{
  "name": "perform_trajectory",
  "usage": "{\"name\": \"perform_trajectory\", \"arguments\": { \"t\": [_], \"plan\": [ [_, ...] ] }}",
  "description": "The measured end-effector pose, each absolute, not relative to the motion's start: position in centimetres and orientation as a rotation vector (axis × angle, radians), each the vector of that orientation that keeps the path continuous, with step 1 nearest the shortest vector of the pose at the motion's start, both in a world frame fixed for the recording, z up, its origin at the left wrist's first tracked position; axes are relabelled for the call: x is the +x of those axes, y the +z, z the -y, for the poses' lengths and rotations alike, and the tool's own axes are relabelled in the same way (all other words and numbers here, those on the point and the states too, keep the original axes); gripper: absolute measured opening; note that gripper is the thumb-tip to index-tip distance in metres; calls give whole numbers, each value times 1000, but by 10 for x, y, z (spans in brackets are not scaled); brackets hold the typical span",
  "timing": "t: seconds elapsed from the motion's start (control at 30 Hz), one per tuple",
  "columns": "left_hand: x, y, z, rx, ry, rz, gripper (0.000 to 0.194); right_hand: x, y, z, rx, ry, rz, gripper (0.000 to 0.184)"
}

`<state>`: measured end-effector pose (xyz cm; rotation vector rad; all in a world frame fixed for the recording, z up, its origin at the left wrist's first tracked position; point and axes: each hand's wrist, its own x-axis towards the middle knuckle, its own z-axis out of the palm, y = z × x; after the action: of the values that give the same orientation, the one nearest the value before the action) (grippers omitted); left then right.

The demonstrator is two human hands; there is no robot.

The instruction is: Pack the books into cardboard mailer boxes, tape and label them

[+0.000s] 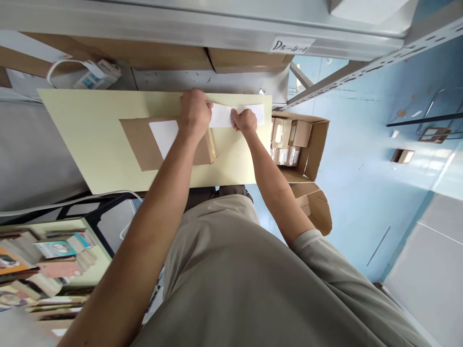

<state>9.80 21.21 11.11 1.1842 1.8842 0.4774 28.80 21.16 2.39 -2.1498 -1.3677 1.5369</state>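
Gripped between both hands near the far right corner of the pale worktop [79,130]: a white paper [221,115], long axis running left to right, roughly along the far edge of the worktop. One short end pointed right, towards the worktop's right edge; the other end at the left hand [195,112]. Upper edge dipping slightly beside the right hand [246,119]. Left hand curled tight, thumb at the paper's left end; right hand closed on the paper's middle stretch, thumb on top. Cannot tell whether pressed flat on the worktop or raised just above.

Just nearer the body, partly under the left arm [173,178]: a flat brown box [139,144], long axis also left to right, short ends facing left and right. On top, a white label [162,132], lying crosswise and partly hidden by the same arm; any print too washed out to read.

Handwritten in black on the tag [292,45] of the grey shelf [217,24] beyond: "D3-4-1". Right of the worktop, an open carton [318,149] with small boxes [282,132] inside, their white labels too small to read. At lower left, books [56,248] with colourful covers, titles blurred.
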Motion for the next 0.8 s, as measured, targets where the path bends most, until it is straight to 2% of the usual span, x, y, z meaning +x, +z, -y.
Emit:
{"name": "perform_trajectory", "arguments": {
  "t": [0.1, 0.3, 0.57, 0.7, 0.8],
  "plan": [
    [90, 120, -216, 1143, 245, -1952, 40, 286, 28, -215, -2197, 1584, 1341, 49],
    [92, 125, -212, 1147, 365, -1945, 30, 286, 30, -218, -2232, 1599, 1344, 47],
    [81, 114, -216, 1235, 248, -1991, 21, 287, 22, -217, -2198, 1577, 1322, 48],
    [82, 125, -214, 1128, 376, -1897, 32, 288, 22, -221, -2194, 1638, 1269, 41],
    [85, 132, -214, 1064, 397, -1863, 42, 289, 20, -223, -2173, 1713, 1229, 29]
  ]
}}
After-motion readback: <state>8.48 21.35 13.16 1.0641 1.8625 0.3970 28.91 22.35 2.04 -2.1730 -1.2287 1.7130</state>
